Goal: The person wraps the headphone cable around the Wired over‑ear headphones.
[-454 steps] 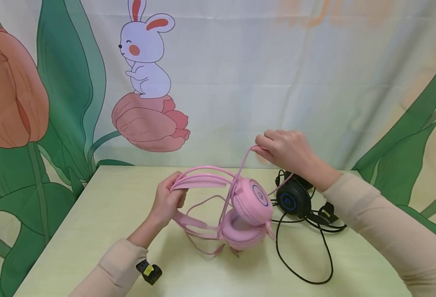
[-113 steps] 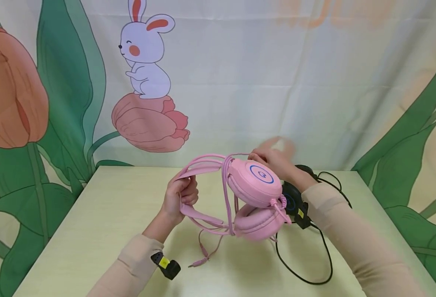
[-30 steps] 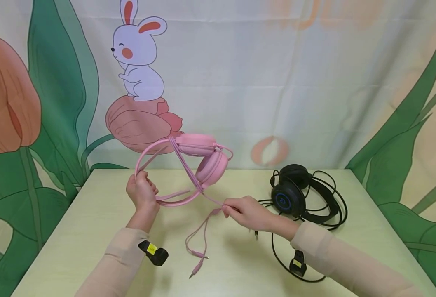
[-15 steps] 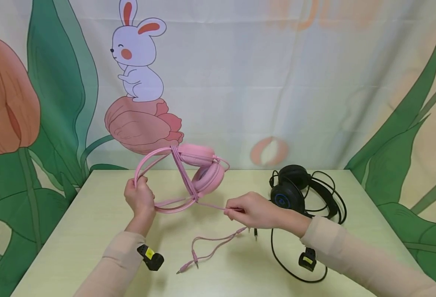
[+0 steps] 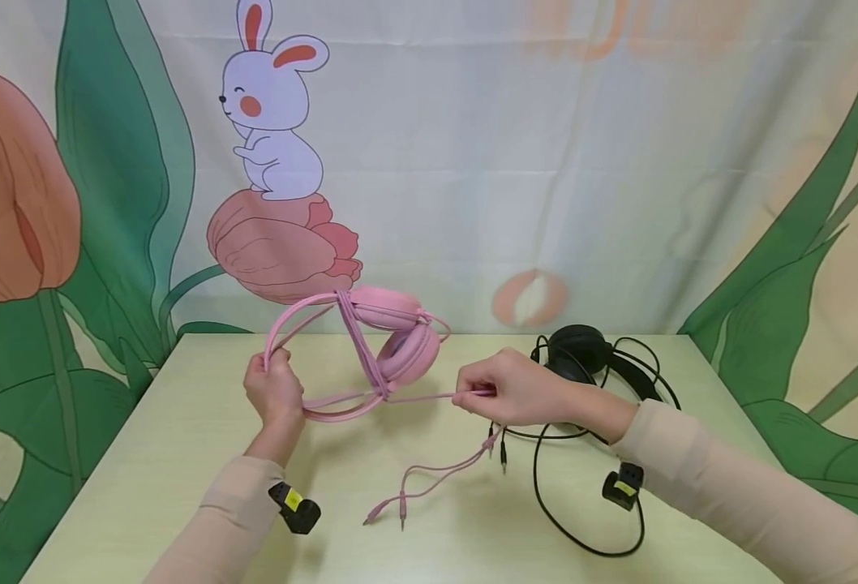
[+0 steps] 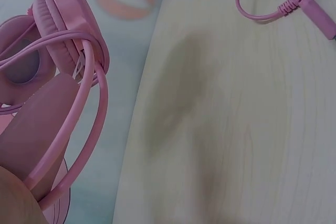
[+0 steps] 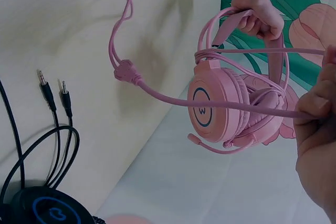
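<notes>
We are at the cord-winding step on the pink headset point(image 5: 371, 341): our left hand point(image 5: 274, 392) grips the headband with curled fingers and holds the headset up off the table point(image 5: 181, 454), the ear cups at about one o'clock from that hand and close to the backdrop point(image 5: 473, 162). The pink cable point(image 5: 429, 397) is wrapped in several turns round the band beside the cups, and from that bundle it runs taut toward three o'clock into our right hand point(image 5: 511, 392), which pinches it between thumb and curled fingers. Past the pinch the slack drops toward six o'clock, through a small splitter, and ends in two plugs point(image 5: 388, 509) lying on the table. In the right wrist view the cable crosses the front of the near cup point(image 7: 215, 108) and the wraps sit tight against the band. The black headset point(image 5: 589, 357) lies at three o'clock from the right hand, its cord point(image 5: 589, 519) looping on the table toward five o'clock. As we judge it, the next move calls for keeping tension while we carry the remaining length round the band, then securing the loose plugs so the turns do not spring open.
</notes>
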A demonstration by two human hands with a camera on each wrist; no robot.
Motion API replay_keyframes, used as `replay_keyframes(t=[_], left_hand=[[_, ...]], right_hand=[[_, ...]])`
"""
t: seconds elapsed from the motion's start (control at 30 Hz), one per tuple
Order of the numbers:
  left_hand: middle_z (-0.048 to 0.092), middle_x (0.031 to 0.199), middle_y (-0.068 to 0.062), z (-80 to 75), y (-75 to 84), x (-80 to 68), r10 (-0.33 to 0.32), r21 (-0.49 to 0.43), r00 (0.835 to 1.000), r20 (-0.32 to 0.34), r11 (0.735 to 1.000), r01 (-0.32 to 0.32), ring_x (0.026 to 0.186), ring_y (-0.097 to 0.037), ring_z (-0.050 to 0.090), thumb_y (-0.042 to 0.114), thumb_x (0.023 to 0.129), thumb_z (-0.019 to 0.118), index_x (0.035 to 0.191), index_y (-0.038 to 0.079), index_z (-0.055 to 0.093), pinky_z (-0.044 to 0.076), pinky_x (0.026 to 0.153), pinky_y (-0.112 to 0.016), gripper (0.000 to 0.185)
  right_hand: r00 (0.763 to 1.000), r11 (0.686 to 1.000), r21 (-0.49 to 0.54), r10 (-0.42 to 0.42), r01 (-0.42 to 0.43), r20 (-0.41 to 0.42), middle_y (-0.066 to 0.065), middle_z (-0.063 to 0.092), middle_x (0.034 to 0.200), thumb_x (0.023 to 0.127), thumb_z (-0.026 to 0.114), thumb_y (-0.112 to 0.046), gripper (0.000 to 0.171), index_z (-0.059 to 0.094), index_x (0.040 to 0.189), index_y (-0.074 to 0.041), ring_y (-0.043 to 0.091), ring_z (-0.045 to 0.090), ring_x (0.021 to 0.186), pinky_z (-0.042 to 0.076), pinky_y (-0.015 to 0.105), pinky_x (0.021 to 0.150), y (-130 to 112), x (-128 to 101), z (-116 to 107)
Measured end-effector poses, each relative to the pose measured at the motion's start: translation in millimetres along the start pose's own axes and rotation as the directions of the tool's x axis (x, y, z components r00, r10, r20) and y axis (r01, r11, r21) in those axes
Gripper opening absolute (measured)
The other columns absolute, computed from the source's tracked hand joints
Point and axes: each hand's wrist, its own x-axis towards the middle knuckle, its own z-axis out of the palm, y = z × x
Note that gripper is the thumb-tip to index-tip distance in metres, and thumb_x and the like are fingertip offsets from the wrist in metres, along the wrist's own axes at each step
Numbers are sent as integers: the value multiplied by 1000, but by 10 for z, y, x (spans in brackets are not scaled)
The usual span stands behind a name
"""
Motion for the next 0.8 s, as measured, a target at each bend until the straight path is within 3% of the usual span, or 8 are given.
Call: replay_keyframes(t=[0.17,0.5,0.67,0.8], left_hand=[[37,48,9,12,-7,-27,0,1,1000,21,1000,0,35,-2,38,21,85,49,78,14,47,33,37,-19,10],[38,48,8,23,-20,-9,15,21,1000,9,1000,-15,36,-4,38,22,84,49,77,14,48,33,38,-19,10],[41,62,3,18,-50,5,69,99,997,-29,993,-66,57,-12,39,21,82,51,79,10,52,32,53,-24,12],[41,68,0,11,-75,9,62,113,997,-40,992,-57,64,-16,37,21,82,51,80,8,52,30,57,-26,13]], right_hand=[[997,995,69,72,-72,10,-10,34,57,89,56,-13,17,58,73,-15,3,30,50,26,16,52,-31,12,-29],[992,973,193,127,-123,-12,-8,35,58,90,54,-11,19,54,70,-12,4,29,52,27,19,52,-160,22,-159],[989,970,217,129,-111,-69,-8,30,56,91,53,-11,20,51,71,-12,5,26,50,25,20,51,-234,40,-297],[990,977,194,111,-93,-85,-7,30,57,91,53,-10,15,55,76,-13,5,26,51,24,20,51,-254,54,-382]])
